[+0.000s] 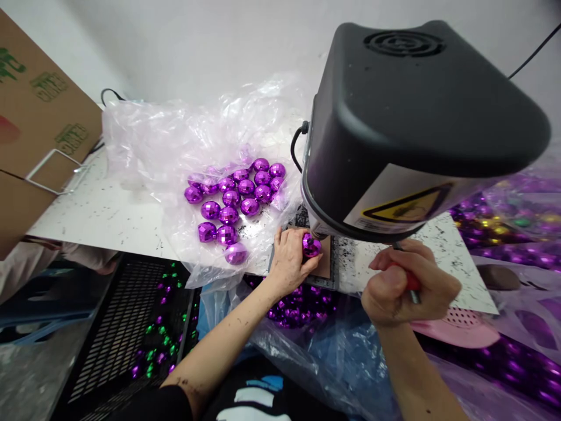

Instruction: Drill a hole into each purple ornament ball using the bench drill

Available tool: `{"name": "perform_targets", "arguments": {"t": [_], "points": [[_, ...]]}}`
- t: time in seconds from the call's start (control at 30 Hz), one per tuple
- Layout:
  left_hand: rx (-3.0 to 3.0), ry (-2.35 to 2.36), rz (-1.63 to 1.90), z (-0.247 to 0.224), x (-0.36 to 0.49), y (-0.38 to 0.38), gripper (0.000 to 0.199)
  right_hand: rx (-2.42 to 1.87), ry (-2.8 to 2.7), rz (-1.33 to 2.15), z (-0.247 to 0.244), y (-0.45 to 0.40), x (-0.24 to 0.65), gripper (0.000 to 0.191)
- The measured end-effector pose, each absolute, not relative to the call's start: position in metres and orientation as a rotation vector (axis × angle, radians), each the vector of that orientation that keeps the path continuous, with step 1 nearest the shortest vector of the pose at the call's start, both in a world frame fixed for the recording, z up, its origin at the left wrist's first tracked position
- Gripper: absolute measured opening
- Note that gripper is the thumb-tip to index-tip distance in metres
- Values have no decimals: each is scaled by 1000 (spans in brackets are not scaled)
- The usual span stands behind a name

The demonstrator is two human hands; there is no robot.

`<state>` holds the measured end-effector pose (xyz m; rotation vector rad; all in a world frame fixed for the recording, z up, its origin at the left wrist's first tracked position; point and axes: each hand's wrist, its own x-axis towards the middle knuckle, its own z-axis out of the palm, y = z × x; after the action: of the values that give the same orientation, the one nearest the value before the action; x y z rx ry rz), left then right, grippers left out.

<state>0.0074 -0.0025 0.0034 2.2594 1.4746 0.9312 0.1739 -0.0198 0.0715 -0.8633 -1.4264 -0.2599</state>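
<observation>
My left hand (290, 258) holds a shiny purple faceted bead (311, 245) between thumb and fingers, on a brown board (323, 262) at the machine's base. Just above it is the lower tip of a black bench machine (407, 117) that looks like a drill press. Wrapped round a lever with a red grip (411, 280) and metal rod is my right hand (407, 286), below the machine's head. To the left, many more purple beads (228, 215) lie on and under a clear plastic bag (175, 146). The machine's head hides part of its base.
Dark shavings litter the white table (118, 216). A cardboard box (39, 117) stands at far left. Below it is a black crate (114, 327) with green and purple beads. More purple beads (302, 307) sit under the table's edge. A pink perforated item (464, 327) lies at right.
</observation>
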Motion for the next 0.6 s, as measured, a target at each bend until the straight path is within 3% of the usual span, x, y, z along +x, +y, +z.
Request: {"name": "perform_targets", "arguments": {"t": [0.27, 0.6], "points": [[2285, 1454, 962, 2, 6, -2, 42, -913, -1498, -244, 58, -18, 175, 4], [2181, 1392, 1053, 12, -2, -16, 44, -1163, -1259, -143, 160, 11, 182, 45]]}}
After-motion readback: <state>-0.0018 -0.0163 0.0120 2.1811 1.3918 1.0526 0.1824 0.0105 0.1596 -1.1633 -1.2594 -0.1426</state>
